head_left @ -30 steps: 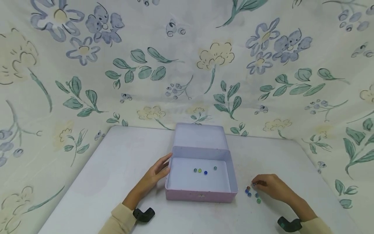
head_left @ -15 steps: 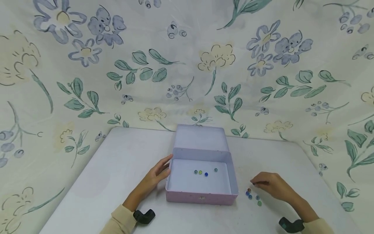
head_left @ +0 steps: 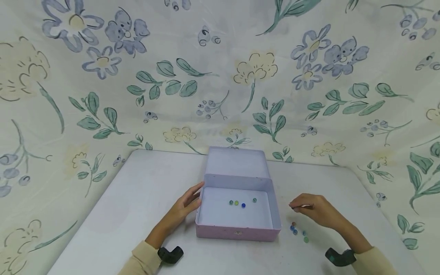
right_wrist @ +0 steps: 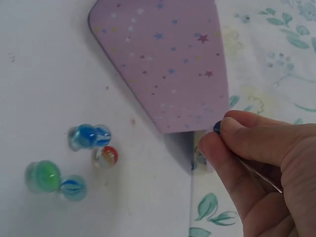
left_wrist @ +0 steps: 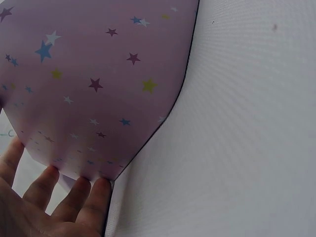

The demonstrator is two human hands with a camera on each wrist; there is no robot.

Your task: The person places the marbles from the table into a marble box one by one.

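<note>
A pink tin box (head_left: 220, 232) patterned with small stars stands with its lid (head_left: 237, 162) folded back. Several marbles lie on its floor, among them a yellow-green marble (head_left: 236, 203) and a blue marble (head_left: 243, 205). My left hand (head_left: 183, 206) touches the box's left side with its fingers extended. To the right of the box, my right hand (head_left: 319, 210) pinches a dark blue marble (right_wrist: 217, 127) between thumb and fingertips, mostly covered by them. Below that hand lie several loose marbles, including a green marble (right_wrist: 48, 176) and a clear marble with red (right_wrist: 106, 157).
The white table (head_left: 151, 179) carries the box and marbles. A cloth (head_left: 220, 76) printed with flowers and leaves hangs behind and around the table. Each wrist wears a black device, such as the one on the right wrist (head_left: 340, 257).
My right hand has lifted from beside the loose marbles and moved slightly left and away from me, toward the box, with a marble pinched. My left hand stays at the box's side.
</note>
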